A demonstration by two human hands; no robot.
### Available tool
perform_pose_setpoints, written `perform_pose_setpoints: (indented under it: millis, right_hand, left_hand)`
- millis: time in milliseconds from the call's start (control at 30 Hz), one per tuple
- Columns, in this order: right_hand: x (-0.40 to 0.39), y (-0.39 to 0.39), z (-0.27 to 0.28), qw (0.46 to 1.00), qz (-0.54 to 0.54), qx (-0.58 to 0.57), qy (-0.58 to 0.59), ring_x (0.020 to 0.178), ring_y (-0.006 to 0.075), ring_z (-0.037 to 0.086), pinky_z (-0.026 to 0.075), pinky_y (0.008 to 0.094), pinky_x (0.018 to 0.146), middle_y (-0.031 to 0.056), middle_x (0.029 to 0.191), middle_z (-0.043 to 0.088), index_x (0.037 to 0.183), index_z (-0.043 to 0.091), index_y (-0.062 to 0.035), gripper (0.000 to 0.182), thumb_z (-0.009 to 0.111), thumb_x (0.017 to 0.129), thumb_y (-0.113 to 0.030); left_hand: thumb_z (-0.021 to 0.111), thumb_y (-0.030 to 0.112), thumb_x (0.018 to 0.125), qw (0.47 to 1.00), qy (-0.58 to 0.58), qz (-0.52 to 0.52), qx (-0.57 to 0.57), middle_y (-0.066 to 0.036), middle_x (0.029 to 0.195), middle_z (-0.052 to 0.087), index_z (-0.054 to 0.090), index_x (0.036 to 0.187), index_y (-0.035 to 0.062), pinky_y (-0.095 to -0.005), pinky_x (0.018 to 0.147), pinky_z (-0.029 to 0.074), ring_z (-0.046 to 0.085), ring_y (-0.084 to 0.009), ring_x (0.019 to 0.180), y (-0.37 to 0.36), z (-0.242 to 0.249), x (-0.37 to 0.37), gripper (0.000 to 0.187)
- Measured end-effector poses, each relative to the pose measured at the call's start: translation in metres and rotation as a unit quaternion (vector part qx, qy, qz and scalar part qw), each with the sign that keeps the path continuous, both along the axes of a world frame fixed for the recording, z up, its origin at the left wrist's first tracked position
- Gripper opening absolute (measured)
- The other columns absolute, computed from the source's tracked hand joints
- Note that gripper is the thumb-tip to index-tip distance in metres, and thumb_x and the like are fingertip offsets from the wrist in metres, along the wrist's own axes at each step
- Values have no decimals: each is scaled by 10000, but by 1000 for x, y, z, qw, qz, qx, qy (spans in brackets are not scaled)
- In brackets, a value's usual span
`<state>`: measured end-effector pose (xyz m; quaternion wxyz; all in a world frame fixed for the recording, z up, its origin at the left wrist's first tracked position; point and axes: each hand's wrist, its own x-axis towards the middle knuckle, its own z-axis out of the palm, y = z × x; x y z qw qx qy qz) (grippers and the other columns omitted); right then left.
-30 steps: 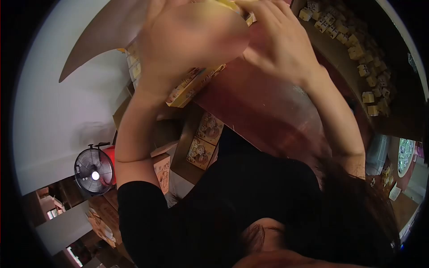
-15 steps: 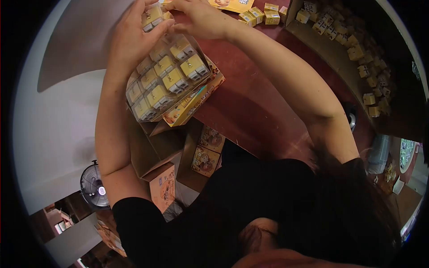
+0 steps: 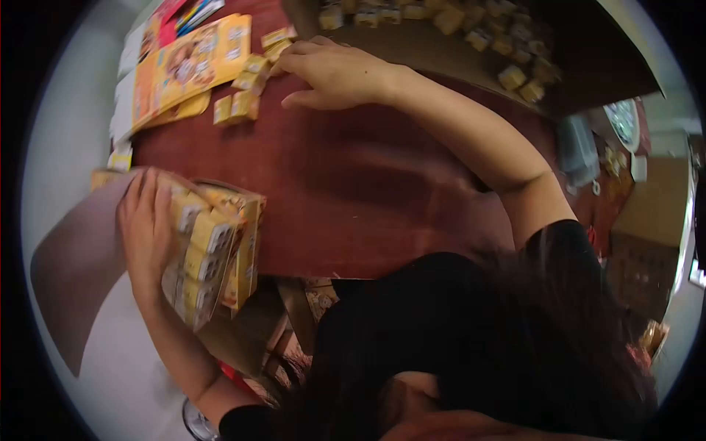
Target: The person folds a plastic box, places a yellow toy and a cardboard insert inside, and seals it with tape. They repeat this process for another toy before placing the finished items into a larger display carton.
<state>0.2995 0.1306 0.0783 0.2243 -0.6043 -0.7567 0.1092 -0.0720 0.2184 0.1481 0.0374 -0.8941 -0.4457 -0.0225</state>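
My left hand [image 3: 147, 228] lies with its fingers stretched out over a clear plastic tray of small yellow boxes [image 3: 209, 253], which leans at the table's left end. A yellow printed display box [image 3: 246, 272] sits against the tray's right side. Across the red-brown table [image 3: 368, 198], my right hand [image 3: 334, 77] is held out with thumb and fingers apart. Its fingertips are right at a loose cluster of small yellow boxes [image 3: 246, 103], slightly blurred.
Flat yellow printed cartons [image 3: 191, 70] lie at the back left, with several pens [image 3: 198, 16] behind. A large cardboard carton [image 3: 471, 84] holding many small boxes stands along the far edge. Below the tray is another open carton [image 3: 243, 334].
My right hand has left the tray and moved right to the loose boxes. My left hand stays on the tray. The view has swung, showing more of the printed cartons.
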Motion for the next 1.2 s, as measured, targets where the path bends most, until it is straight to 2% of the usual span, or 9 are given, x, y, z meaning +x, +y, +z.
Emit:
perform_pose_setpoints:
  millis: [100,233,300,533,633,700,733,800,1200]
  right_hand:
    - [67,-57,12,985,-160,-32,-51,1276,365,535,455,462,1061,158,1352,592,1360,555,-89,566,660,918,-425]
    - [183,-156,-21,826,-461,-146,-289,1255,374,555,470,454,1037,194,1321,609,1351,554,-63,650,639,906,-529]
    - [211,-219,-25,788,-532,-121,-287,1240,378,563,477,451,1020,197,1283,627,1318,569,-55,658,664,886,-543]
    - [214,-354,-48,803,-573,-56,-157,1206,378,565,481,466,969,189,1256,620,1265,585,-25,664,756,819,-485]
    - [210,-382,-70,749,-619,88,-220,1174,369,576,492,446,945,166,1222,630,1260,587,-49,605,774,820,-420]
    - [216,-409,-95,597,-670,41,-439,1166,369,575,498,426,929,140,1207,632,1244,601,-67,523,754,848,-372]
    - [213,-417,-99,594,-673,41,-440,1166,369,575,498,426,929,140,1207,632,1244,601,-67,523,754,848,-372]
    - [205,-428,-101,704,-641,46,-302,1142,337,601,496,418,928,112,1167,661,1210,634,-83,433,723,877,-345]
    - [192,-426,-59,756,-604,68,-244,851,248,652,523,387,728,11,847,699,852,718,-127,169,733,857,-295]
  left_hand:
    - [482,294,1050,993,-19,-35,110,-234,1523,418,494,1423,-40,-470,1163,281,392,-403,1396,-24,-5,-9,501]
    - [563,205,1017,988,-104,-50,98,-232,1473,481,522,1396,-42,-461,1132,334,456,-382,1356,-102,28,18,455]
    - [587,170,1003,987,-123,-72,79,-227,1448,510,535,1383,-42,-453,1118,355,483,-372,1333,-120,29,24,438]
    - [605,74,969,945,-277,-167,-43,-210,1302,621,621,1244,-68,-447,1085,408,589,-349,1205,-150,-31,93,310]
    - [612,64,962,933,-283,-195,-106,-193,1271,642,651,1178,-59,-435,1079,421,606,-324,1186,-158,-41,135,252]
    - [617,65,960,926,-273,-226,-134,-182,1262,649,662,1150,-51,-427,1072,430,612,-310,1180,-162,-46,159,227]
    - [622,71,960,915,-286,-232,-166,-170,1240,660,667,1144,-36,-415,1056,444,620,-298,1168,-166,-48,170,218]
    - [628,78,961,902,-302,-238,-195,-157,1218,671,672,1138,-22,-403,1040,459,627,-285,1155,-173,-56,191,208]
    - [633,74,972,776,-413,-210,-428,-115,1143,692,695,1095,-6,-325,986,479,632,-206,1104,-190,-100,229,159]
